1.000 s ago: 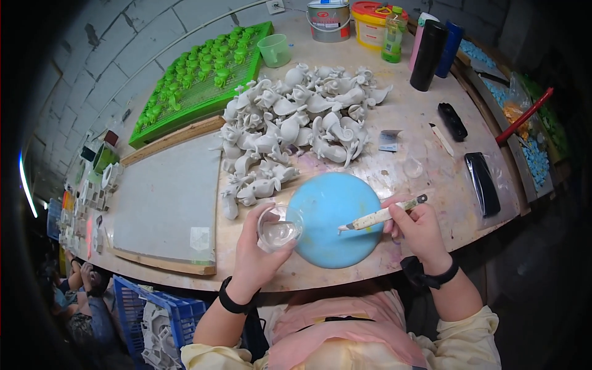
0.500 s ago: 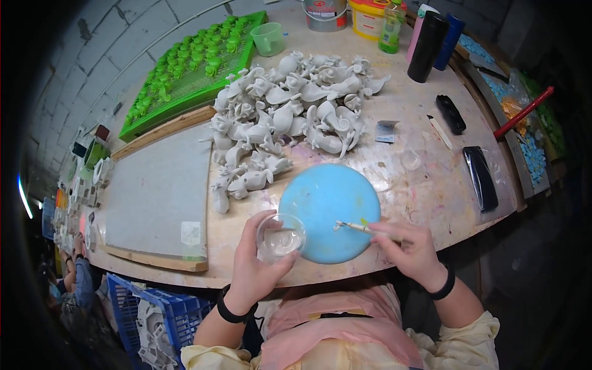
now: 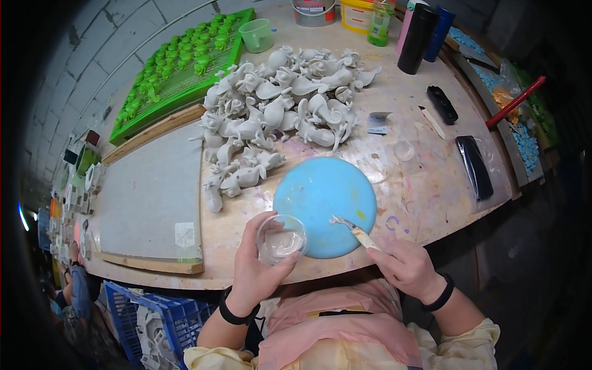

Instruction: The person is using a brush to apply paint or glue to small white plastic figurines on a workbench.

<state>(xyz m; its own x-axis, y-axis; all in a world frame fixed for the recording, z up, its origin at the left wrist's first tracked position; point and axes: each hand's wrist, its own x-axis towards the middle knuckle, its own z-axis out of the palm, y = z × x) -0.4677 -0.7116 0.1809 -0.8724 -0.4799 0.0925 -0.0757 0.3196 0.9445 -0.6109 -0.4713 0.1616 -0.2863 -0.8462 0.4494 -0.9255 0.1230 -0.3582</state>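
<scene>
spatula (image 3: 364,238) clamped in the right hand (image 3: 408,266) just swung round, so its pasty tip (image 3: 337,220) now aims away over the blue disc (image 3: 314,188); left hand (image 3: 261,266) still wrapped round the clear cup (image 3: 290,223)

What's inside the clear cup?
Inside the cup, held by the left hand, is a pale, glossy substance. Whatever lies beneath its surface is covered and can't be seen.

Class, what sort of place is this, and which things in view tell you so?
Probably a craft workshop: a heap of plain grey figurines lies on a stained table, and a green tray nearby bears many small green pieces.
</scene>
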